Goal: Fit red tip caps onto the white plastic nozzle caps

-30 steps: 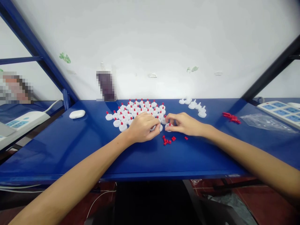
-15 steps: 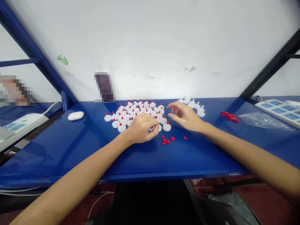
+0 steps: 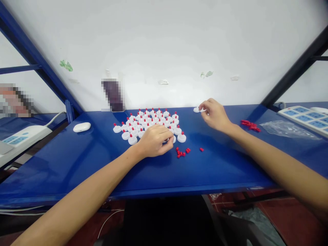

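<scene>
As we inspected the work surface from left to right, we first recorded a white power strip [image 3: 38, 135] with blue socket panels at the far left. Next, on the blue tabletop [image 3: 77, 171], we noted a white earbud case [image 3: 82, 127] lying near the left end. Behind it and further right, a dark, pixelated object [image 3: 114, 95] stood against the white wall [image 3: 164, 44].

Left of the middle, we found a dense cluster of white spouted caps [image 3: 132, 139], set upright, their spouts topped in red. The left hand [image 3: 156, 140] was at the cluster's near edge, covering part of it. Its fingers were curled inward toward the thumb; we could not tell whether they were pinching a cap.

Just in front of the cluster's right side lay a few loose red tips [image 3: 180, 153], with one single red tip [image 3: 201, 149] apart to the right. Near the wall, the right hand [image 3: 215, 114] was bent over some plain white caps [image 3: 196, 109], thumb and forefinger close to them. We could not establish whether it gripped one.

Further right, we logged a pile of red tips [image 3: 250, 125], a clear plastic bag [image 3: 287, 130] lying flat beside it, and a second power strip [image 3: 304, 118].
</scene>
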Tool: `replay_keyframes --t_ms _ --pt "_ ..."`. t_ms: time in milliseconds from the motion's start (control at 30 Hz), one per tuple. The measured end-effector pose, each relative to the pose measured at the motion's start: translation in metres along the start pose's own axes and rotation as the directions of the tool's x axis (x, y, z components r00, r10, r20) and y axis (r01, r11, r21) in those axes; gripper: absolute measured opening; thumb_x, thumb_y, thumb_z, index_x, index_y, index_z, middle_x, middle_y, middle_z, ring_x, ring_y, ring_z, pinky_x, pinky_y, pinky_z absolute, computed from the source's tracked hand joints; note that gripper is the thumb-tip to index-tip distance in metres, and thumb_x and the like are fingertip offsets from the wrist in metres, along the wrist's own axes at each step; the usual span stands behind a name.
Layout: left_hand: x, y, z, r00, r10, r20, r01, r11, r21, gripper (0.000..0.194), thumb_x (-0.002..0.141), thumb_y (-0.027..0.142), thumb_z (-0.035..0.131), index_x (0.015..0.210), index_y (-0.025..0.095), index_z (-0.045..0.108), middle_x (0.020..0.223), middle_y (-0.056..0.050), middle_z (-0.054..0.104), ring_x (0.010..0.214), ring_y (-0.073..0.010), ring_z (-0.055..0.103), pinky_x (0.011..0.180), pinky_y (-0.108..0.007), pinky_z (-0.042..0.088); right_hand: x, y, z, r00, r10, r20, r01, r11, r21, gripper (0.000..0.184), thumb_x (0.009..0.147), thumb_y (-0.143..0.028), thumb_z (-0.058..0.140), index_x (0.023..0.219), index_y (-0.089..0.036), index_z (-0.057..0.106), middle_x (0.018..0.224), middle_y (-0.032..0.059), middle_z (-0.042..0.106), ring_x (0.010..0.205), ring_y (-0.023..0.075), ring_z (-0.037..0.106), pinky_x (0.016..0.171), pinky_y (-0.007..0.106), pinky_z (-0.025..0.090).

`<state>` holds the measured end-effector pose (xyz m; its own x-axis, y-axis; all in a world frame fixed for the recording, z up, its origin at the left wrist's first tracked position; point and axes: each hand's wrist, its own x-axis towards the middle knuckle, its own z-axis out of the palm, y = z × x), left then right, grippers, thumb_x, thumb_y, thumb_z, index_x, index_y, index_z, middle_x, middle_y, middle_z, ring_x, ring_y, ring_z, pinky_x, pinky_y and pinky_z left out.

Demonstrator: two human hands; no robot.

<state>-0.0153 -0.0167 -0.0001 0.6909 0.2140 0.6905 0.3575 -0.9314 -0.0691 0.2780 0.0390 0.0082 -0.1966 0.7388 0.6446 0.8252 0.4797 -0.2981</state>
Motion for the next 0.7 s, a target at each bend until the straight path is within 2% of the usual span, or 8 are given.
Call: replay_keyframes --t_ms 167,300,433,700 --pt "0.000 0.001 0.000 1.000 0.016 -0.003 -0.016 1.000 -0.006 0.020 0.085 0.010 0.046 0.069 0.018 0.055 0.061 0.000 0.055 0.058 -0.0132 0.045 0.058 -0.028 0.037 0.003 0.023 -0.001 1.000 0.012 0.009 -0.011 0.997 -0.082 0.026 0.074 -0.008 0.049 0.090 -0.019 0.066 0.094 0.0096 0.054 0.073 0.0211 0.053 0.071 0.038 0.045" --pt "0.001 0.002 0.001 0.999 0.035 0.015 -0.035 0.999 0.002 0.020 0.087 0.012 0.047 0.070 0.018 0.057 0.062 0.000 0.055 0.059 -0.0135 0.046 0.059 -0.029 0.039 0.006 0.038 -0.005 0.999 0.032 0.020 -0.029 0.986 -0.164 0.027 0.073 -0.008 0.048 0.091 -0.018 0.066 0.087 0.0090 0.055 0.078 0.0237 0.055 0.073 0.038 0.046" --pt "0.001 0.003 0.002 0.999 0.035 0.032 -0.035 0.999 -0.002 0.020 0.087 0.012 0.046 0.071 0.018 0.058 0.062 0.000 0.056 0.059 -0.0136 0.046 0.060 -0.029 0.040 0.008 0.042 -0.008 0.997 0.073 0.026 -0.066 0.977 -0.201 0.025 0.073 -0.009 0.047 0.087 -0.018 0.065 0.080 0.0076 0.057 0.077 0.0232 0.055 0.071 0.035 0.044" --pt "0.001 0.003 0.002 0.999 0.032 0.043 -0.032 0.999 -0.005 0.020 0.087 0.012 0.046 0.071 0.018 0.057 0.061 0.000 0.056 0.058 -0.0134 0.046 0.059 -0.029 0.039 0.007 0.043 -0.009 0.994 0.074 0.082 -0.046 0.952 -0.302 0.030 0.077 -0.009 0.044 0.093 -0.015 0.068 0.086 0.0121 0.064 0.081 0.0257 0.058 0.073 0.036 0.044"
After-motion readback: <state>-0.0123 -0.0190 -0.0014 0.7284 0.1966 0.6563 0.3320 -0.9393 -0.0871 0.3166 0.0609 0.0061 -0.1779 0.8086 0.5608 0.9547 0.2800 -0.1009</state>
